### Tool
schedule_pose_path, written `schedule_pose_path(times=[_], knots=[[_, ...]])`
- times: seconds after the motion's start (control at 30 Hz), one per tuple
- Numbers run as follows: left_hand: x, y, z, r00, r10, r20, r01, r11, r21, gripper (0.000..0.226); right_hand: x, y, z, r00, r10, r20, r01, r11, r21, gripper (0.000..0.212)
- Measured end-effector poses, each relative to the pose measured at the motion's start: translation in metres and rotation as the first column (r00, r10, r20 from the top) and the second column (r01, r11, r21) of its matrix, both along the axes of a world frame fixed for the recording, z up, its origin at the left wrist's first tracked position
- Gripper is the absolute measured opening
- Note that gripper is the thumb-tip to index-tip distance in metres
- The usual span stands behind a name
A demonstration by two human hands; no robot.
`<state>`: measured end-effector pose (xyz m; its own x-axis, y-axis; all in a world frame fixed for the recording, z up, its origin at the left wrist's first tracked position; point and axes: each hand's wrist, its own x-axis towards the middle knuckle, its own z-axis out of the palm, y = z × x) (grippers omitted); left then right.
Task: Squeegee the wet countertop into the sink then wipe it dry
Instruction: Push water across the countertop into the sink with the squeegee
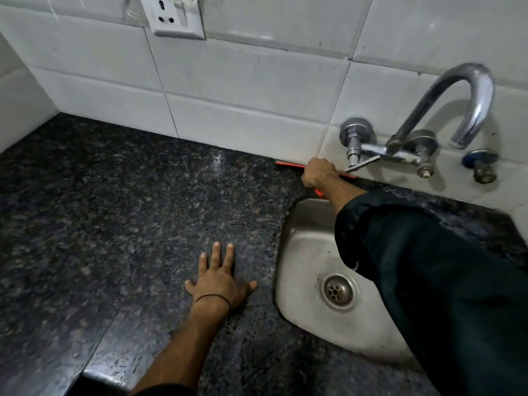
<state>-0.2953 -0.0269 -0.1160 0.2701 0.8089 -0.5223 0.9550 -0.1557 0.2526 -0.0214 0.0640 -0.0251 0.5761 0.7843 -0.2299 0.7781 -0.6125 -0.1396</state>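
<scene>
A dark speckled granite countertop (128, 212) glistens with water near the back wall. My right hand (318, 172) is closed around the handle of an orange squeegee (288, 164), whose blade lies along the foot of the tiled wall, just behind the steel sink (303, 252). The hand hides most of the handle. A dark sleeve covers my right arm and crosses over the sink. My left hand (218, 277) rests flat on the counter with fingers spread, left of the sink rim, holding nothing.
A chrome tap (445, 110) curves out from the white tiled wall above the sink, with a second small valve (481, 167) to its right. A wall socket (174, 17) sits high on the tiles. The counter's front edge runs at the lower left.
</scene>
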Motion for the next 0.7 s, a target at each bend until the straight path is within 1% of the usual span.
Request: schedule_pose_path(times=[0.13,0.27,0.37,0.43,0.5,0.57,0.6,0.67,0.7], knots=[[0.001,-0.001,0.002,1.0,-0.005,0.005,0.005,1.0,0.005,0.104,-0.003,-0.026,-0.009,0.999,0.043,0.023,-0.042,0.999,-0.006,0.036],[0.001,0.001,0.004,1.0,0.002,0.014,-0.002,1.0,0.003,0.106,-0.009,-0.075,-0.006,0.978,0.202,0.044,-0.2,0.978,-0.061,0.031],[-0.002,-0.002,0.004,0.999,0.004,0.046,-0.004,1.0,0.017,0.107,-0.014,-0.115,0.009,0.951,0.309,0.006,-0.302,0.933,-0.195,0.026],[-0.005,-0.002,0.006,0.996,0.003,0.088,-0.005,1.0,0.023,0.102,-0.017,-0.138,0.019,0.935,0.351,-0.056,-0.351,0.884,-0.31,0.029],[-0.009,-0.003,0.008,0.988,0.008,0.154,-0.012,1.0,0.028,0.089,-0.019,-0.151,0.027,0.907,0.421,-0.016,-0.401,0.853,-0.333,0.036],[-0.021,-0.012,0.013,0.958,0.035,0.284,-0.057,0.996,0.069,0.072,-0.024,-0.155,0.037,0.883,0.467,0.044,-0.44,0.857,-0.269,0.039],[-0.025,-0.014,0.012,0.932,0.043,0.361,-0.084,0.991,0.1,0.064,-0.025,-0.151,0.04,0.879,0.475,0.039,-0.455,0.86,-0.23,0.041],[-0.043,-0.027,0.012,0.872,0.098,0.48,-0.198,0.967,0.163,0.052,-0.032,-0.143,0.044,0.851,0.525,0.003,-0.518,0.839,-0.165,0.046],[-0.054,-0.037,0.011,0.847,0.141,0.513,-0.271,0.944,0.188,0.048,-0.039,-0.138,0.043,0.828,0.561,-0.01,-0.556,0.818,-0.146,0.049]])
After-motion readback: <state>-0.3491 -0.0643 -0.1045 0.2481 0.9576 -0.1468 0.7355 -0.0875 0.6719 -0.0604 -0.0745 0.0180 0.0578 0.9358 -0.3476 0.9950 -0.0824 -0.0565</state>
